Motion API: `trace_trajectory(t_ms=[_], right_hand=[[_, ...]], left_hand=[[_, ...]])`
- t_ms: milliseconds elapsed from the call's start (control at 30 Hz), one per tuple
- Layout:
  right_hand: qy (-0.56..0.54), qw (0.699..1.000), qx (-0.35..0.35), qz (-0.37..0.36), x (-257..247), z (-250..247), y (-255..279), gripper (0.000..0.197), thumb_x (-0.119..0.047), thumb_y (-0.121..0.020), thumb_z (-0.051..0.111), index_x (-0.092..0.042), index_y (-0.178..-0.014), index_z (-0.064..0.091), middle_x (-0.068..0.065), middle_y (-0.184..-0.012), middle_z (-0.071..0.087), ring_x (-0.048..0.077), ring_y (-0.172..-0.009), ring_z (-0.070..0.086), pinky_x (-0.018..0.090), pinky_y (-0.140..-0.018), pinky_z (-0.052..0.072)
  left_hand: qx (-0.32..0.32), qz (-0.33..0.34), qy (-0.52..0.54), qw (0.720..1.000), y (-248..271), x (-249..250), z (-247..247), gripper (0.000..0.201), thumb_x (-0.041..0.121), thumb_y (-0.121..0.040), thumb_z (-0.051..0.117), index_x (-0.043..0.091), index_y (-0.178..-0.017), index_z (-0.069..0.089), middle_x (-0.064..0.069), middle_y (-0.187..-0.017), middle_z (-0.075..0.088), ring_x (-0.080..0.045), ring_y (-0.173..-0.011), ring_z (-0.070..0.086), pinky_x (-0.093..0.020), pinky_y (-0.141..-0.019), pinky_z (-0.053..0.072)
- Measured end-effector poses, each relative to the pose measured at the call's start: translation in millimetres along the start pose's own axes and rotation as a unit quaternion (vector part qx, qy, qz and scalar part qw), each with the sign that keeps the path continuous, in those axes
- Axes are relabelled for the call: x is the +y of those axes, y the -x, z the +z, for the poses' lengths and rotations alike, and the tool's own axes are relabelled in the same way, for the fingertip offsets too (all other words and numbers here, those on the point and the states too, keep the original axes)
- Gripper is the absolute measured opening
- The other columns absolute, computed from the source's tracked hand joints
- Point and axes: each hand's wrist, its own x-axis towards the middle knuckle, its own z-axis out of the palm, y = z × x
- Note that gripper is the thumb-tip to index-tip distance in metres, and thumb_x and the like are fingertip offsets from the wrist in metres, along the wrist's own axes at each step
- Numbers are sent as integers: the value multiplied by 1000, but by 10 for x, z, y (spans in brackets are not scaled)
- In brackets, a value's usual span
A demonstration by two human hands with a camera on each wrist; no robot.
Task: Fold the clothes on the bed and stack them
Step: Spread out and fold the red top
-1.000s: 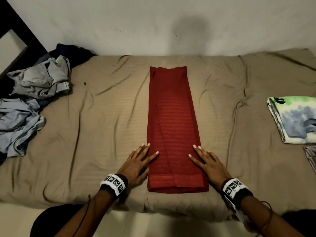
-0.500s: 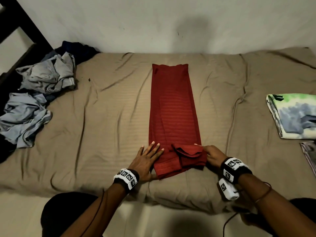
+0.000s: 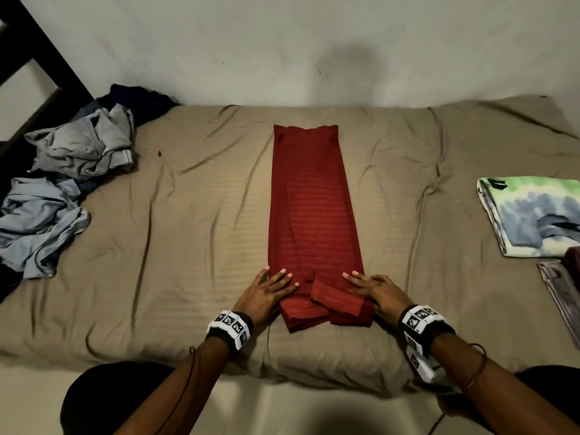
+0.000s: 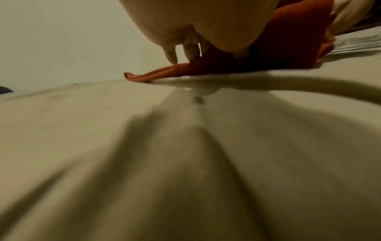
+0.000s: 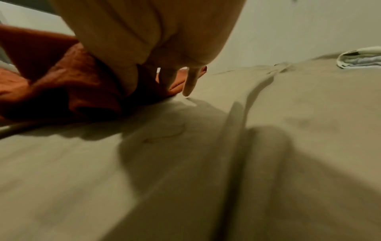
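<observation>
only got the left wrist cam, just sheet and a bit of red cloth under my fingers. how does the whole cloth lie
Observer: The red cloth is a long narrow strip running from the near edge of the bed toward the wall, with its near end turned up in a small fold.
Operator: where's the other hand
Observer: The right hand lies flat on the near right corner of the cloth, opposite the left hand.
Operator: anything folded yet
Observer: One folded tie-dye shirt lies at the bed's right edge.
Operator: and whats left
Observer: A crumpled grey and blue pile sits at the far left.
</observation>
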Motion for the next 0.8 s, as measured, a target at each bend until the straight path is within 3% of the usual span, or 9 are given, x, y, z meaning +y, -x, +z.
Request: trace_trajectory(t_ms=[200, 300, 433, 500, 567, 633, 700, 767, 800], right_hand=[[87, 993, 19, -78, -266, -114, 444, 74, -19, -68, 63, -33, -141, 55, -8, -156, 43, 13, -139, 48, 38, -107, 32], [-3, 990, 68, -123, -506, 5, 866, 60, -9, -86, 49, -31, -142, 52, -9, -159, 39, 13, -143, 42, 35, -114, 26], [-230, 967, 74, -77, -951, -25, 1353, 63, -1, -86, 48, -33, -138, 61, -20, -139, 59, 7, -135, 51, 34, -119, 26], [-344, 936, 44, -59, -1133, -292, 1398, 50, -12, -87, 54, -31, -131, 67, -17, -128, 68, 6, -124, 60, 24, -115, 31], [-478, 878, 25, -30, -1169, -559, 1215, 29, -12, -95, 60, -14, -119, 75, -1, -120, 73, 14, -112, 69, 24, -103, 45], [-578, 812, 72, 21, -1138, -746, 825, 18, -1, -89, 70, 1, -105, 77, 12, -108, 76, 19, -96, 73, 26, -87, 55], [-680, 708, 132, 137, -966, -720, 331, 23, -8, -72, 78, 2, -93, 78, 16, -91, 76, 21, -80, 74, 27, -74, 58], [-751, 586, 137, 273, -766, -567, -111, 23, -12, -82, 69, 1, -101, 72, 16, -86, 75, 22, -71, 73, 28, -65, 60], [-747, 569, 131, 319, -690, -473, -254, 24, -11, -90, 63, 2, -109, 69, 16, -89, 74, 24, -71, 72, 29, -63, 60]], left_hand=[[-31, 71, -12, 997, 390, 63, -111, 54, 36, -89, 42, 26, -138, 61, 4, -134, 67, -18, -128, 61, -36, -122, 9], [26, 94, 50, 994, 779, 306, -191, 43, 33, -100, 44, 26, -140, 58, 3, -134, 67, -13, -129, 60, -25, -124, 8], [22, 47, 220, 974, 1288, 709, -534, 29, 25, -99, 53, 27, -125, 67, 7, -120, 73, -7, -126, 59, -25, -118, 34], [9, 18, 309, 951, 1365, 791, -777, 11, 20, -98, 59, 27, -95, 67, 11, -83, 70, -3, -86, 69, -26, -89, 52], [32, -27, 414, 909, 1184, 763, -972, 21, 16, -93, 63, 27, -76, 64, 19, -64, 55, 5, -59, 52, -21, -64, 42], [75, -120, 541, 829, 836, 618, -1020, 25, 24, -86, 65, 24, -61, 64, 19, -61, 54, 2, -58, 47, -24, -57, 38], [108, -237, 633, 729, 419, 389, -897, 27, 40, -79, 72, 15, -68, 72, 3, -73, 71, -13, -68, 63, -31, -67, 48], [106, -341, 670, 650, 102, 148, -586, 46, 50, -72, 81, 5, -85, 78, -16, -92, 77, -30, -86, 74, -43, -84, 58], [101, -375, 680, 622, 24, 60, -418, 49, 51, -71, 85, 4, -87, 78, -19, -96, 77, -35, -89, 74, -46, -88, 59]])
